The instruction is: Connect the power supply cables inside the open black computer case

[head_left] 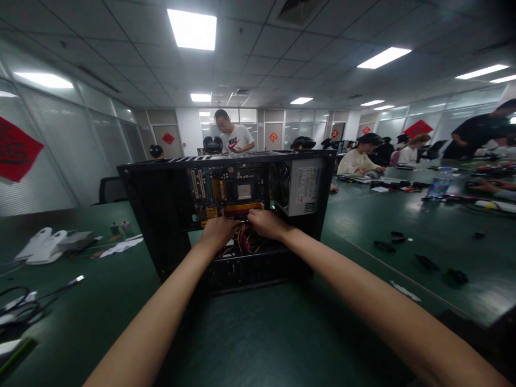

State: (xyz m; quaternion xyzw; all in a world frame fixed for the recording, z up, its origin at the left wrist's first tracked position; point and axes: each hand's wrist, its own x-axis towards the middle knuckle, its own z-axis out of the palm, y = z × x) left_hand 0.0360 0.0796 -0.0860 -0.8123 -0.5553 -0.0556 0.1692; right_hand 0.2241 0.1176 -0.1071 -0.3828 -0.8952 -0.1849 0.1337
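Observation:
An opened black computer case (157,231) stands on the table in front of me, its inside facing me. A motherboard (226,180) with a bare square processor (244,192) is mounted in it. My left hand (219,232) is at the board's lower edge, below the orange memory slots (242,208), fingers bent together. Just to its right, my right hand (267,223) is closed at the slots' lower right end. Whatever the fingertips grip is too small or hidden to name. Coloured cables (244,241) hang below and between both hands. A power supply (304,188) fills the upper right corner.
On the green table (258,333), white items (44,244), papers (121,246) and cables (28,306) lie left. Small black parts (425,262) and a plastic bottle (438,185) are right. A person in a white shirt (238,138) stands behind the case; others sit at right.

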